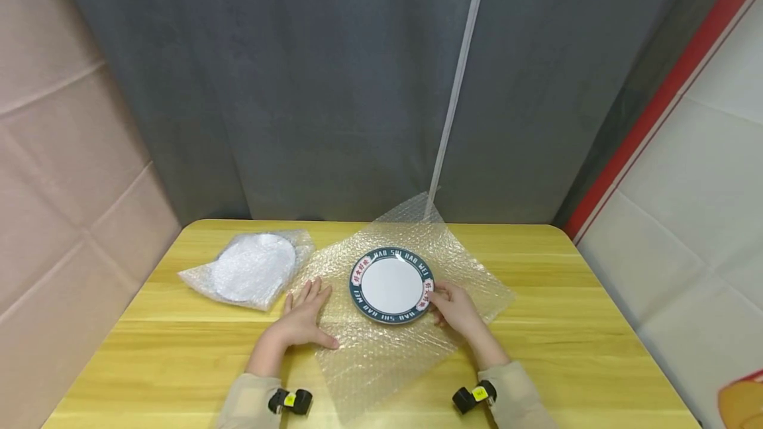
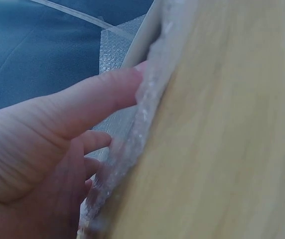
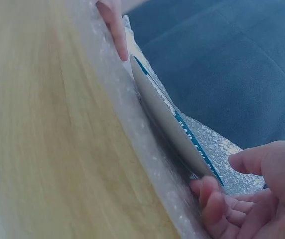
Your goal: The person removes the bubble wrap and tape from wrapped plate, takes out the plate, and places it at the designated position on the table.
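Note:
A round plate [image 1: 391, 285] with a white centre and a dark teal lettered rim rests face up on a sheet of bubble wrap [image 1: 369, 356]. My left hand [image 1: 304, 320] lies with spread fingers on the wrap, left of the plate and holding nothing. At the plate's right rim, my right hand [image 1: 456, 310] has its fingers curled at the edge. The right wrist view shows these fingers [image 3: 212, 196] under the rim, with the thumb above. There the plate [image 3: 167, 119] appears edge-on, its pale underside showing.
A bubble-wrapped package [image 1: 253, 267] with a round, pale thing inside lies at the table's left back. The wooden table [image 1: 584, 336] ends at a dark grey curtain [image 1: 334, 85]. One corner of the wrap stands up against that curtain.

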Demonstrator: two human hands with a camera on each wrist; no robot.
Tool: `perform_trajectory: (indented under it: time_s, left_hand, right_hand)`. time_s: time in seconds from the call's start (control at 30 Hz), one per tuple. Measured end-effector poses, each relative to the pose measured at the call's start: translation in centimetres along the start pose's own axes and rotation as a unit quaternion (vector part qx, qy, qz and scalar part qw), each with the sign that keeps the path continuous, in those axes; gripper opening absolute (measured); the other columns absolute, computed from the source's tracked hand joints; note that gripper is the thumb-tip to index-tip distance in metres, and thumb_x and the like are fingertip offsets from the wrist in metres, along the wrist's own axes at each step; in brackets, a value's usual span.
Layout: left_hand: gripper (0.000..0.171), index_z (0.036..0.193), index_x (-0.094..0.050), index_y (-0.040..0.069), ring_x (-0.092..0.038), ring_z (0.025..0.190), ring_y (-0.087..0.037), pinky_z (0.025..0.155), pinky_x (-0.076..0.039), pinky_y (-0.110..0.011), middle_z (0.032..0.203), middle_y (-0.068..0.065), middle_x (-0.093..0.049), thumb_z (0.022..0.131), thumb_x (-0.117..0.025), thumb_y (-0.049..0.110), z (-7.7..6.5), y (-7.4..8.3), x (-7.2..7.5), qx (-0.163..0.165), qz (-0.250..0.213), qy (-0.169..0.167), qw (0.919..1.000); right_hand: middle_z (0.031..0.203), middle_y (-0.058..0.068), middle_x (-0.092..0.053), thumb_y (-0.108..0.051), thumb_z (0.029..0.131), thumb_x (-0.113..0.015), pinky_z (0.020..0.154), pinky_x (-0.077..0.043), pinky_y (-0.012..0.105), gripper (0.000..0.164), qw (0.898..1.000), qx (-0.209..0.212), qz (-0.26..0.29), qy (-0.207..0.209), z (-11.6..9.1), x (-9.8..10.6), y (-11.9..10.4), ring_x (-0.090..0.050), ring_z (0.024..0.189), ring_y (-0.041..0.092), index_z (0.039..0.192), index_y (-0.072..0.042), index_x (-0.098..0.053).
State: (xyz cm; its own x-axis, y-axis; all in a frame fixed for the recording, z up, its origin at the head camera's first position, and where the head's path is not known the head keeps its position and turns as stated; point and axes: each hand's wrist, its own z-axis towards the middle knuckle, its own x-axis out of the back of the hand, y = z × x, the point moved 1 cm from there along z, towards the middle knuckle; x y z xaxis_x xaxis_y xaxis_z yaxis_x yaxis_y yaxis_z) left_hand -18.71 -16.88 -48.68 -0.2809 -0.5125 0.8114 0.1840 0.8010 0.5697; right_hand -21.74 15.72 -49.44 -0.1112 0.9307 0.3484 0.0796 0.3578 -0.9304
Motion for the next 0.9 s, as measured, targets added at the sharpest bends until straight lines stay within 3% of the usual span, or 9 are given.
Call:
perform_trajectory:
  time_s: [0.17,0.37,0.9]
  left_hand:
    - [0.122,0.150,-0.028,0.003,0.002,0.142,-0.039,0.106,0.011,-0.062,0.156,-0.021,-0.004,0.053,-0.088,0.048,0.02,-0.16,-0.08,0.001,0.000,0.000,1.0000]
    - [0.122,0.150,-0.028,0.004,0.002,0.143,-0.039,0.107,0.011,-0.062,0.157,-0.020,-0.003,0.053,-0.087,0.049,0.04,-0.28,-0.17,0.002,0.004,0.000,1.0000]
    - [0.121,0.149,-0.029,0.002,0.001,0.142,-0.040,0.106,0.009,-0.063,0.156,-0.022,-0.005,0.053,-0.088,0.047,-0.15,0.22,0.07,0.002,0.003,0.000,1.0000]
  right_hand:
    - [0.073,0.013,-0.062,-0.009,0.096,-0.053,0.039,-0.044,0.023,0.046,0.995,-0.031,0.086,-0.043,-0.21,-0.28,0.00,-0.054,0.044,0.014,0.135,0.011,-0.040]
    - [0.077,0.016,-0.063,-0.008,0.097,-0.049,0.042,-0.047,0.024,0.050,0.985,-0.054,0.138,-0.085,-0.51,-0.38,0.00,-0.056,0.047,0.014,0.140,0.008,-0.030]
    - [0.077,0.014,-0.059,-0.004,0.094,-0.051,0.042,-0.045,0.023,0.060,0.980,-0.077,0.162,-0.082,-0.79,-0.81,-0.13,-0.056,0.049,0.014,0.146,0.005,-0.023]
